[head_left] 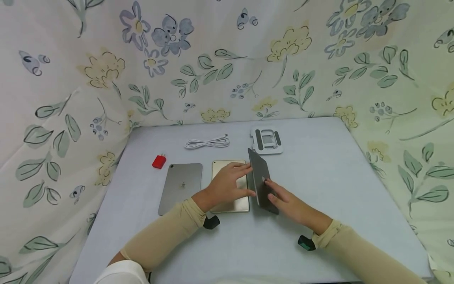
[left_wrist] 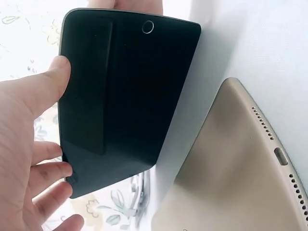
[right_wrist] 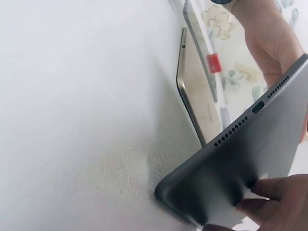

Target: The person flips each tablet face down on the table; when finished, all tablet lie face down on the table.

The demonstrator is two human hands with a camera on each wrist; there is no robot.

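Observation:
A dark grey tablet point(head_left: 261, 179) leans steeply on one long edge between my two hands, its black screen point(left_wrist: 130, 91) towards the left. My left hand point(head_left: 228, 183) touches its raised long edge, with the thumb point(left_wrist: 58, 79) over the screen's margin and the fingers spread along the same edge. On the tablet's back point(right_wrist: 269, 149), the fingertips of my right hand point(head_left: 289, 203) rest near the logo. Just left of it lies a gold tablet point(head_left: 232, 207), back up and partly hidden by my left hand. A grey tablet point(head_left: 182, 185) lies back up farther left.
A red charger plug point(head_left: 159, 161) lies at the left. Behind the tablets are a coiled white cable point(head_left: 207, 142) and a white folded stand point(head_left: 267, 141) with dark pads. Floral cloth point(head_left: 220, 90) hangs along the white table's point(head_left: 337, 165) back and sides.

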